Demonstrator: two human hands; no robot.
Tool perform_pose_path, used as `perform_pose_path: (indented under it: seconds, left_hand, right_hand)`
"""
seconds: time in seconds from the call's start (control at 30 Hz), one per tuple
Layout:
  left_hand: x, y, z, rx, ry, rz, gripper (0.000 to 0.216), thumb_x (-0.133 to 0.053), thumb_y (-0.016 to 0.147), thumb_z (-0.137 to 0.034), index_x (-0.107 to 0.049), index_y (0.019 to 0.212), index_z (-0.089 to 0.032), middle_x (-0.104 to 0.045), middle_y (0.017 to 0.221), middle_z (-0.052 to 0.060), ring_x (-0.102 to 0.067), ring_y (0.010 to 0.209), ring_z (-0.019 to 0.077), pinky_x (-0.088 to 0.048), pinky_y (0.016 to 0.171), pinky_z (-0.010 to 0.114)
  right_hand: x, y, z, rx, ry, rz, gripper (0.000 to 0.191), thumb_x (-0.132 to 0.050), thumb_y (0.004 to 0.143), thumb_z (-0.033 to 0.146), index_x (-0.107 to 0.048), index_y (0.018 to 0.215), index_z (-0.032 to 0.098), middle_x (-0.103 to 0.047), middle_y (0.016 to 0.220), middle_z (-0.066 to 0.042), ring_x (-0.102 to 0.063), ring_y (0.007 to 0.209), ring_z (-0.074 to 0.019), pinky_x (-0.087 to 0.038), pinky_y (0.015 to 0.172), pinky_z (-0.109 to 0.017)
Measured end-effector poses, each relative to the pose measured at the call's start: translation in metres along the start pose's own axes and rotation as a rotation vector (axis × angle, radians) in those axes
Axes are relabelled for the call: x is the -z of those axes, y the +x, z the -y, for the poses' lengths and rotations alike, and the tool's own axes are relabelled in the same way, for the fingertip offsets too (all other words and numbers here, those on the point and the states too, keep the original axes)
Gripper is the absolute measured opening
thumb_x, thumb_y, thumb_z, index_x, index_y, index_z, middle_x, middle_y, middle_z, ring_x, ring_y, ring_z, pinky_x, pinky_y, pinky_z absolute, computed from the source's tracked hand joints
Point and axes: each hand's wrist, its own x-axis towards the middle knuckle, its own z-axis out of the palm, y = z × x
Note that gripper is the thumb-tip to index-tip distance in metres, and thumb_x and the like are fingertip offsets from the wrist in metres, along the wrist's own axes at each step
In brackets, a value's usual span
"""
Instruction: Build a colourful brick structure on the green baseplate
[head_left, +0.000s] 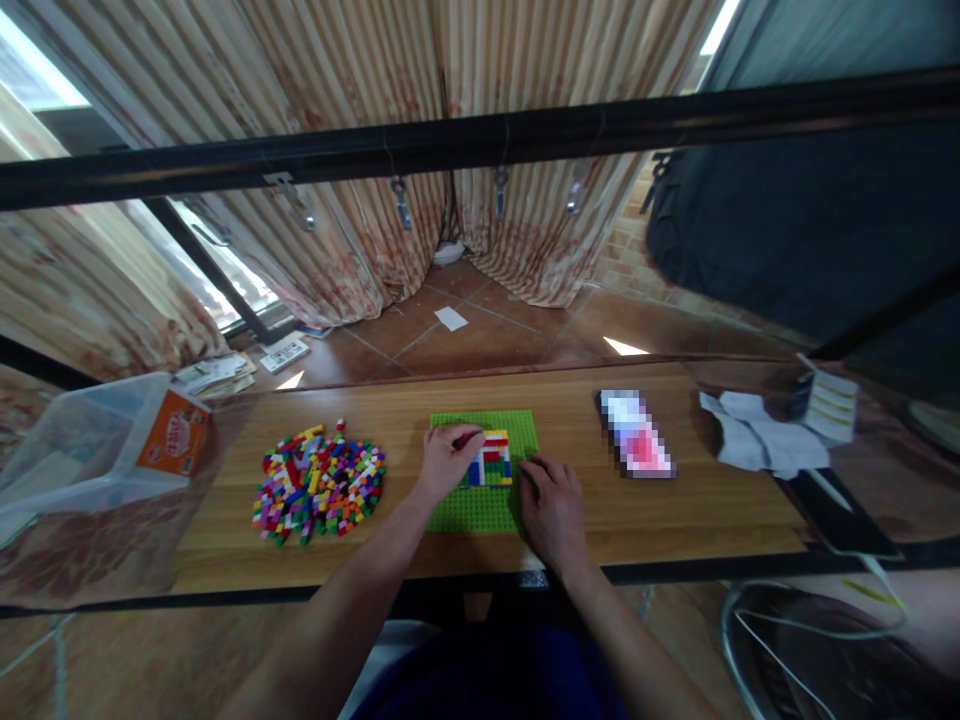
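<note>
A green baseplate [517, 428] lies at the middle of a wooden table [675, 510]. On it sits a small flat patch of coloured bricks [491, 462]. My left hand [444, 460] rests on the plate's left part, fingers pinched on a red brick [469, 438] at the patch's top left corner. My right hand [551, 505] lies on the plate's lower right corner, fingers curled down beside the patch, and whether it holds anything is hidden. A heap of loose coloured bricks [319, 483] lies to the left of the plate.
A pixelated flat object [637, 435] lies right of the plate, with crumpled white paper [757, 435] and a small box [829, 405] farther right. A clear plastic tub [90, 440] with an orange label stands at the far left. A black bar [480, 140] crosses the view above.
</note>
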Motion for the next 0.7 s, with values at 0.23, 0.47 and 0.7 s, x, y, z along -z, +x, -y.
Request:
perform_pose_path:
  seconds: [0.23,0.47,0.7]
  left_hand:
    - [-0.0014,0.0001,-0.0004,-0.031,0.004,-0.023,0.016,-0.064,0.083,-0.03,-0.075,0.091,-0.021,-0.076,0.093,0.002,-0.066,0.092,0.0182,-0.045,0.092,0.033]
    - [-0.0035,0.0,0.0017,-0.038,0.018,-0.035,0.015,-0.065,0.083,-0.029,-0.075,0.091,-0.022,-0.076,0.094,0.002,-0.067,0.092,0.018,-0.044,0.096,0.034]
    - [-0.0046,-0.0012,0.0028,-0.032,0.047,-0.047,0.016,-0.066,0.083,-0.029,-0.074,0.094,-0.022,-0.076,0.097,0.003,-0.066,0.097,0.0198,-0.042,0.099,0.036]
  right_hand:
    - [-0.0009,-0.0002,-0.0006,-0.003,-0.01,0.011,0.028,-0.046,0.091,0.022,-0.068,0.107,0.019,-0.063,0.112,-0.012,-0.052,0.101,-0.0246,-0.042,0.088,-0.042]
    - [0.0004,-0.0003,0.0004,0.005,-0.02,0.01,0.027,-0.045,0.092,0.022,-0.067,0.108,0.019,-0.062,0.113,-0.012,-0.051,0.102,-0.0247,-0.042,0.087,-0.042]
    - [0.002,0.0003,0.0019,-0.002,-0.031,0.028,0.027,-0.046,0.092,0.021,-0.067,0.108,0.019,-0.062,0.112,-0.012,-0.051,0.103,-0.0248,-0.042,0.087,-0.041]
